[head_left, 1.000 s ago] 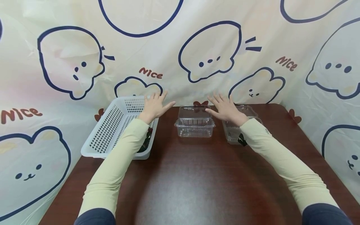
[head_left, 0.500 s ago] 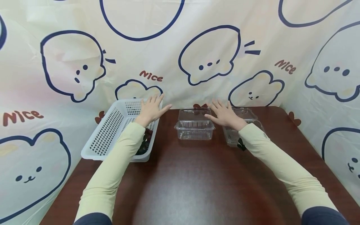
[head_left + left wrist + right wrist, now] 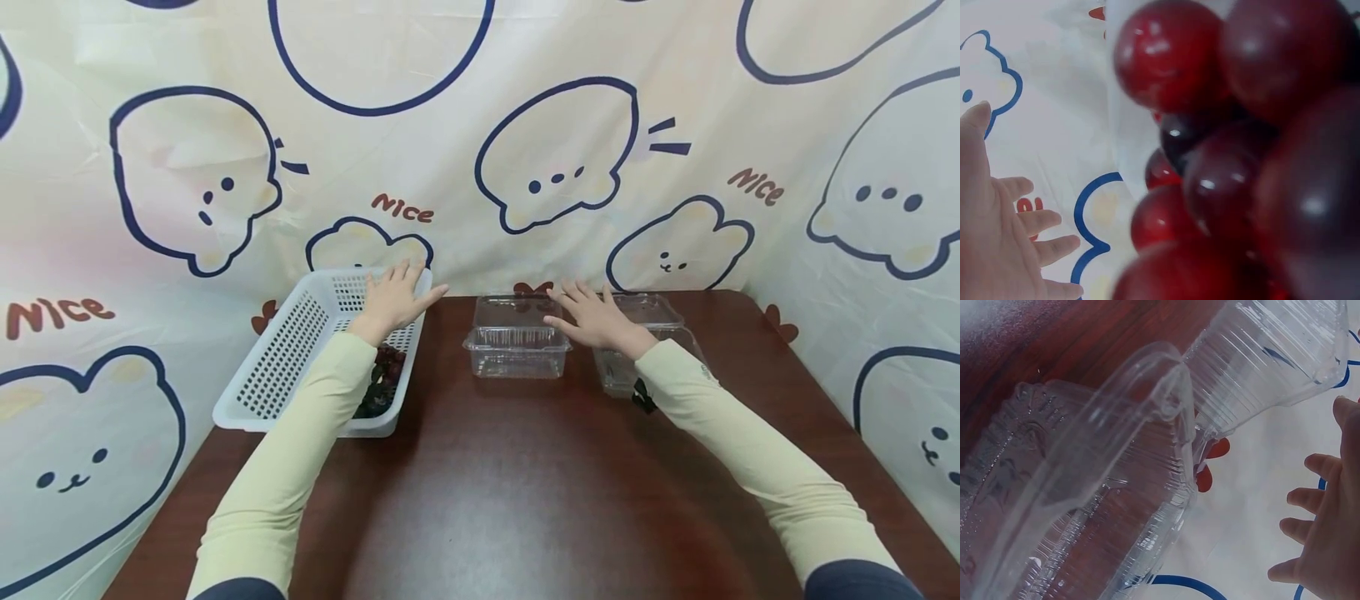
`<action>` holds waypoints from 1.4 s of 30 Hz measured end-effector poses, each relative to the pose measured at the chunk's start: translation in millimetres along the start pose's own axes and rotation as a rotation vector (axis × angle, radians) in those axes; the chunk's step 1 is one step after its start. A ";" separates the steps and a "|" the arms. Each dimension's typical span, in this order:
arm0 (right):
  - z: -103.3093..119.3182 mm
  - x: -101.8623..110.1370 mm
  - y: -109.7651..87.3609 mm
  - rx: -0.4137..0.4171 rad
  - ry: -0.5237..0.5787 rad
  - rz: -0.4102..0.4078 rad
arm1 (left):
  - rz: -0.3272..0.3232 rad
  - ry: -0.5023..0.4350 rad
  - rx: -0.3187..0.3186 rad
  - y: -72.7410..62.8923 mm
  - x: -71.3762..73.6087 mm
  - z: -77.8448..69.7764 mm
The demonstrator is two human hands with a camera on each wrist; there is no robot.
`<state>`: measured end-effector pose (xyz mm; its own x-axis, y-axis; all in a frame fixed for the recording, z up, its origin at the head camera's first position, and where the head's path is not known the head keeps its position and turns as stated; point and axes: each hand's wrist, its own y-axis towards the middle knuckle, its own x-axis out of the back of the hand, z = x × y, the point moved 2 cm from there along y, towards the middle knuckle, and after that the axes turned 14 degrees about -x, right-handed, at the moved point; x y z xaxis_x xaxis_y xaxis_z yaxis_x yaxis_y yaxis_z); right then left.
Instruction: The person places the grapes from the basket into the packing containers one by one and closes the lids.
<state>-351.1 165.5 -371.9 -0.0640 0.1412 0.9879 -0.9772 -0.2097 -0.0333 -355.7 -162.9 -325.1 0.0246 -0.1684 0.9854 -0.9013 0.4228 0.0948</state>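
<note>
I see the left hand (image 3: 393, 303) and right hand (image 3: 597, 320) on my feed, fingers spread, both empty. By the left wrist, dark red round fruit (image 3: 387, 373) sits in a pale basket (image 3: 261, 385); between the hands stands one clear container (image 3: 517, 352), and a second box (image 3: 615, 368) sits by the right wrist.

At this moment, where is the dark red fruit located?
In the head view, the dark red fruit lies left of centre, inside the pale basket along its right wall, just right of the left sleeve.
</note>
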 end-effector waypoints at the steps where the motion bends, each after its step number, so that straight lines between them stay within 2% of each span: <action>1: -0.4 -1.1 -0.4 0.001 0.002 0.003 | 0.002 -0.002 0.001 -0.7 -0.2 0.8; 12: -6.0 -13.7 -1.5 0.005 0.026 0.029 | 0.001 -0.019 -0.002 -6.1 -2.4 7.8; 18: -5.3 -13.6 -4.6 0.004 0.071 0.055 | 0.035 -0.027 0.009 -9.4 -1.9 13.8; 32: -9.3 -16.4 -9.7 0.021 0.102 0.066 | 0.031 -0.056 0.019 -19.5 -1.5 20.2; 42: -5.4 -22.7 -6.9 0.034 0.101 0.088 | 0.038 -0.083 0.049 -32.7 -5.7 32.8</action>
<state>-344.1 169.0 -395.0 -0.1714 0.2170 0.9610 -0.9596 -0.2579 -0.1129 -340.6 -205.0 -338.4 -0.0441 -0.2274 0.9728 -0.9209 0.3868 0.0487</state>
